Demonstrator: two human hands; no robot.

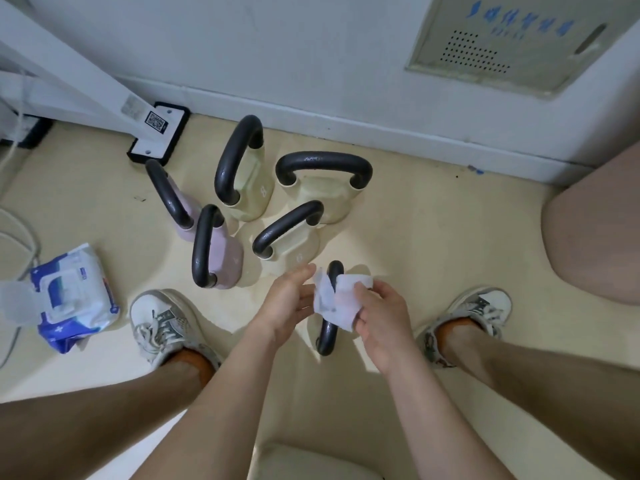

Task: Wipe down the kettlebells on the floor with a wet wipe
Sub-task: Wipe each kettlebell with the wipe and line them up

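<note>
Six kettlebells (pixel 242 188) stand clustered; the nearest handle (pixel 327 336) lies directly under the wet wipe (pixel 341 303) pinched by the right hand (pixel 379 317), left hand (pixel 289 299) slack beside it. Bunched, it could skip patches.

Cream floor (pixel 450 237) meets a pale wall (pixel 311 46) (scuffed baseboard (pixel 346 124)); a vented panel (pixel 502 39) sits upper right.

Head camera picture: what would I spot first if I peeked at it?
First, the two hands in the middle: the right hand pinches a white wet wipe over a dark kettlebell handle, with the left hand open beside it. Just beyond, five more kettlebells, pink and cream, stand bunched near the wall. A blue pack of wipes lies open by the left shoe.
</note>
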